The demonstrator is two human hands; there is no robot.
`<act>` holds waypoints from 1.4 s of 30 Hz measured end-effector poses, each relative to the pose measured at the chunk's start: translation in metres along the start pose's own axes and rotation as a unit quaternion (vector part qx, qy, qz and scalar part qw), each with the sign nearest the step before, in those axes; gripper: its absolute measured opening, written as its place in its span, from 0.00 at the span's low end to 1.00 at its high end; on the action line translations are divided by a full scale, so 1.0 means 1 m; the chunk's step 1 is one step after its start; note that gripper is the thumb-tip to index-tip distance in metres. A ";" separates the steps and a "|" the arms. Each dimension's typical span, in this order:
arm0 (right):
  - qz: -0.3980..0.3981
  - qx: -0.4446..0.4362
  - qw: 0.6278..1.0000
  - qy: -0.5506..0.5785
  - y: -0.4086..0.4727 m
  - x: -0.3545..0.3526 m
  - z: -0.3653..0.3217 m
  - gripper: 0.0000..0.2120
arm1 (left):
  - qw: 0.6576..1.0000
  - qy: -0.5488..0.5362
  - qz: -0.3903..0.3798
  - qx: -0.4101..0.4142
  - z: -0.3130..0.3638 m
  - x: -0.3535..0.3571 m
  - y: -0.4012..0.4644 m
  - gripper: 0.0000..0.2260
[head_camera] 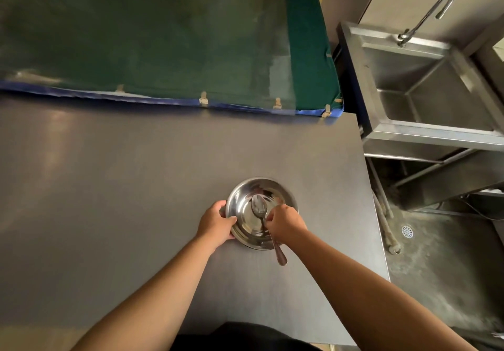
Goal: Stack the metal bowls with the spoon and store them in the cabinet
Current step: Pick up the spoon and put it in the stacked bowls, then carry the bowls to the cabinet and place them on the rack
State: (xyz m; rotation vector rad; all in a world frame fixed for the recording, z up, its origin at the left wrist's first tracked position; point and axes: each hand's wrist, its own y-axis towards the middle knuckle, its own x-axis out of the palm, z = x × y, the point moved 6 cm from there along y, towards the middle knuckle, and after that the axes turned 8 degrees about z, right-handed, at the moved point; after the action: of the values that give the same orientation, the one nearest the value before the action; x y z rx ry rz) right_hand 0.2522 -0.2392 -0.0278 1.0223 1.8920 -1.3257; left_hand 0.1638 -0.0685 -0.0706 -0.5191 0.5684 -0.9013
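Note:
A shiny metal bowl sits on the grey steel table, right of centre. It may be more than one bowl nested; I cannot tell. A metal spoon lies in it, scoop toward the middle, handle sticking out over the near rim. My left hand grips the bowl's left rim. My right hand is closed over the spoon's shaft at the bowl's right side. No cabinet is in view.
A green mat with a blue edge lies along the table's far side. To the right stands a steel sink with a curved tap. Below it is a wet floor with a drain. The table's right edge is close to the bowl.

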 end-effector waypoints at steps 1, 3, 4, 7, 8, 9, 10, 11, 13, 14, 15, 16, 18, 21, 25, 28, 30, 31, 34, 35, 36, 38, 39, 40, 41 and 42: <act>0.007 -0.004 1.000 0.006 0.000 -0.002 0.000 0.08 | 1.000 0.000 0.003 0.001 0.001 -0.001 0.001 0.17; 0.029 -0.012 0.999 0.019 0.000 -0.007 0.001 0.06 | 1.000 0.001 0.007 0.001 0.004 -0.002 0.001 0.14; 0.043 -0.017 0.999 0.025 0.000 -0.011 0.002 0.05 | 1.000 0.000 0.010 0.002 0.006 -0.002 0.002 0.12; 0.074 -0.025 0.996 0.042 0.002 -0.023 0.006 0.06 | 1.000 -0.004 0.019 0.007 0.014 -0.005 0.003 0.11; 0.080 -0.022 0.995 0.049 0.003 -0.027 0.009 0.07 | 1.000 -0.006 0.021 0.008 0.016 -0.006 0.003 0.11; 0.088 -0.018 0.994 0.055 0.004 -0.031 0.012 0.08 | 1.000 -0.008 0.020 0.008 0.019 -0.007 0.004 0.11; 0.097 -0.015 0.993 0.061 0.005 -0.035 0.016 0.09 | 1.000 -0.010 0.019 0.007 0.020 -0.008 0.005 0.11; 0.107 -0.014 0.992 0.066 0.006 -0.038 0.019 0.10 | 1.000 -0.012 0.018 0.004 0.021 -0.008 0.006 0.11; 0.131 -0.007 0.988 0.080 0.007 -0.044 0.028 0.10 | 1.000 -0.009 0.014 -0.001 0.023 -0.009 0.008 0.12; 0.143 -0.002 0.986 0.089 0.008 -0.045 0.033 0.10 | 1.000 -0.005 0.011 -0.001 0.024 -0.008 0.009 0.13; 0.153 0.005 0.984 0.096 0.009 -0.046 0.038 0.09 | 1.000 -0.002 0.010 0.001 0.024 -0.009 0.009 0.15; 0.160 0.013 0.982 0.103 0.009 -0.046 0.043 0.11 | 1.000 0.001 0.009 0.002 0.025 -0.009 0.009 0.15; 0.160 0.045 0.978 0.127 0.010 -0.043 0.054 0.16 | 1.000 0.006 0.006 0.004 0.025 -0.009 0.009 0.16; 0.121 0.136 0.964 0.194 0.010 -0.031 0.072 0.22 | 1.000 0.012 0.001 0.005 0.025 -0.010 0.011 0.18; 0.076 0.208 0.918 0.330 0.004 -0.012 0.081 0.09 | 1.000 0.012 -0.011 0.003 0.025 -0.012 0.012 0.19; 0.078 0.215 0.900 0.371 -0.002 -0.008 0.077 0.06 | 1.000 0.018 -0.015 0.007 0.027 -0.016 0.014 0.18; 0.078 0.214 0.896 0.380 -0.005 -0.007 0.073 0.08 | 1.000 0.020 -0.014 0.011 0.028 -0.020 0.015 0.18; 0.079 0.214 0.894 0.387 -0.007 -0.008 0.071 0.09 | 1.000 0.020 -0.017 0.013 0.030 -0.023 0.015 0.17; 0.088 0.208 0.884 0.410 -0.014 -0.012 0.064 0.10 | 0.999 0.003 -0.031 0.014 0.036 -0.032 0.014 0.17; 0.092 0.205 0.879 0.420 -0.017 -0.015 0.060 0.10 | 0.999 -0.004 -0.037 0.014 0.040 -0.036 0.014 0.17; 0.096 0.201 0.875 0.430 -0.021 -0.019 0.056 0.09 | 0.999 -0.010 -0.044 0.015 0.044 -0.041 0.014 0.17; 0.103 0.192 0.865 0.451 -0.029 -0.028 0.048 0.07 | 0.998 -0.026 -0.063 0.018 0.056 -0.049 0.012 0.17; 0.107 0.188 0.860 0.463 -0.033 -0.034 0.044 0.06 | 0.996 -0.036 -0.073 0.020 0.063 -0.052 0.011 0.17; 0.109 0.185 0.852 0.477 -0.039 -0.040 0.040 0.04 | 0.995 -0.044 -0.085 0.021 0.070 -0.055 0.008 0.17; 0.112 0.182 0.842 0.495 -0.045 -0.047 0.037 0.03 | 0.993 -0.053 -0.099 0.023 0.078 -0.058 0.005 0.17; 0.116 0.178 0.830 0.515 -0.051 -0.053 0.034 0.04 | 0.991 -0.061 -0.115 0.026 0.087 -0.060 0.001 0.17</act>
State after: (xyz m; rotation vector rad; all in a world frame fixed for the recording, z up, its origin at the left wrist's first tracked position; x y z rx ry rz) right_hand 0.2380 -0.2946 0.0297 2.4462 2.1047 -1.0582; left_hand 0.1920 -0.0023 0.0070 -0.5961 0.3769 -1.0916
